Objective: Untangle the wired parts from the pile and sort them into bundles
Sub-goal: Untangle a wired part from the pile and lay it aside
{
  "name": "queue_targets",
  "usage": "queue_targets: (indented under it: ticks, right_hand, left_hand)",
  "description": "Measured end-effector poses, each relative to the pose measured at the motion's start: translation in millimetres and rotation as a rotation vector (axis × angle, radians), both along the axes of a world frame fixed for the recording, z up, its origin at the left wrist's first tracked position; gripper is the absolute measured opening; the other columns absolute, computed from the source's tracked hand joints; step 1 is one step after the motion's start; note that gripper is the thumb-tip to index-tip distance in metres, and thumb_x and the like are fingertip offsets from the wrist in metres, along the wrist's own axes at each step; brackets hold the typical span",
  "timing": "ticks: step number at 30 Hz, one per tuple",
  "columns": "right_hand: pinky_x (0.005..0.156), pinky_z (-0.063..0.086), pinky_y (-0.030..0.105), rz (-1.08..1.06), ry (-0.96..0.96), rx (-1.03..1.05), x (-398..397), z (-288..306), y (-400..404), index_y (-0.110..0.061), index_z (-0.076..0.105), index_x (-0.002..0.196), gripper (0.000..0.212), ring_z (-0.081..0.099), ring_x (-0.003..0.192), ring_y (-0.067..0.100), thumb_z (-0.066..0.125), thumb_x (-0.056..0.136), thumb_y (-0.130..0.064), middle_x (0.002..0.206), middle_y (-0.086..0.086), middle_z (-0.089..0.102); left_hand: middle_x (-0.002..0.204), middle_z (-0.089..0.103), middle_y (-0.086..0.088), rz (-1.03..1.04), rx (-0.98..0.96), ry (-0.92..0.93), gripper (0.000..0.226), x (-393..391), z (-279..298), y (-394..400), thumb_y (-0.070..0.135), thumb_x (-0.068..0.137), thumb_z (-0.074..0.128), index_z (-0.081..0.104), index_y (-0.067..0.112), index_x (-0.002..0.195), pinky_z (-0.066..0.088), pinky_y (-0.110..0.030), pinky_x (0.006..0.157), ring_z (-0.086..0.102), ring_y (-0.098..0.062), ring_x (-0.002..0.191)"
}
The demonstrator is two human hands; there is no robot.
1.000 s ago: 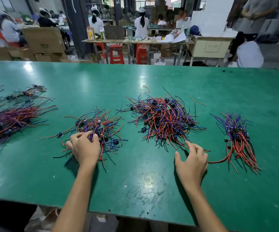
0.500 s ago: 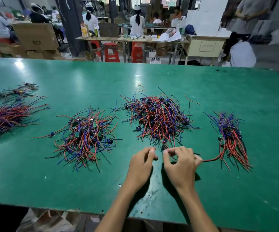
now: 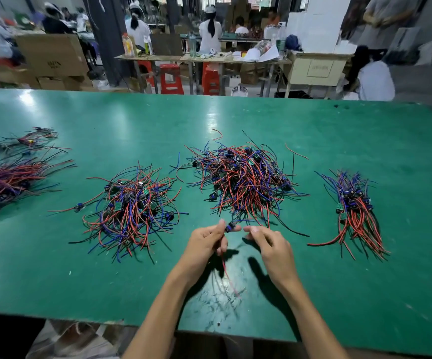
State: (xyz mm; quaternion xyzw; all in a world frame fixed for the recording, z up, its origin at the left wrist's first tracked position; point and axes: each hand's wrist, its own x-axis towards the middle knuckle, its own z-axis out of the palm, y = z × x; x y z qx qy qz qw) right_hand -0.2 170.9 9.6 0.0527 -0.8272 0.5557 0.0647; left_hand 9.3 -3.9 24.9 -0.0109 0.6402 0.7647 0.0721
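Head view: left hand (image 3: 206, 242) pinches one wired part (image 3: 231, 226) above the green surface (image 3: 339, 141), just before the big pile (image 3: 243, 177); right hand (image 3: 269, 244), fingers loosely curled, holds nothing.

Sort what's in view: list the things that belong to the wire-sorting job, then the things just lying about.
Job:
- left hand pinching one wired part
- right hand beside it
- tangled middle pile
- second tangled pile
- sorted bundle
- far-left bundle

Lying about:
- cardboard boxes
- red stools
- bottle
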Motion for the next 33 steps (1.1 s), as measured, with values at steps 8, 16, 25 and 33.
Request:
queue_targets:
  ticks: [8,16,25,33]
  right_hand:
    - [0.071,0.052,0.028,-0.075,0.003,-0.413,2,-1,3,-0.019,0.078,0.093,0.020,0.065,0.074,0.010,0.068,0.090,-0.036,0.083,0.001,0.076]
    - [0.068,0.055,0.019,-0.193,0.013,-0.550,-5,-11,8,-0.016,0.079,0.088,0.019,0.072,0.074,0.014,0.073,0.089,-0.034,0.083,0.005,0.078]
    - [0.076,0.055,0.018,-0.103,0.054,-0.510,-5,-12,6,-0.031,0.082,0.088,0.008,0.073,0.081,0.007,0.076,0.088,-0.025,0.089,-0.001,0.079]
    - [0.075,0.050,0.024,-0.250,0.119,-0.307,-7,-17,9,-0.030,0.079,0.075,0.020,0.070,0.079,0.008,0.079,0.080,-0.049,0.081,-0.007,0.074]
  left_hand:
    - [0.057,0.052,0.006,-0.329,-0.244,-0.014,0.041,-5,8,-8,0.046,0.102,0.048,0.076,0.019,0.114,0.028,-0.020,0.051,0.035,-0.009,0.051]
    - [0.080,0.075,-0.003,-0.304,-0.474,0.046,0.020,-6,14,-18,0.022,0.100,0.061,0.075,0.012,0.110,0.041,-0.017,0.064,0.059,-0.012,0.067]
    - [0.082,0.073,0.010,-0.157,-0.385,0.042,0.023,-5,11,22,0.029,0.102,0.059,0.076,0.017,0.107,0.045,-0.011,0.064,0.060,0.000,0.070]
    - [0.077,0.076,-0.003,-0.001,-0.236,0.038,0.010,2,-3,37,0.015,0.092,0.071,0.078,0.015,0.086,0.049,-0.017,0.064,0.066,-0.008,0.068]
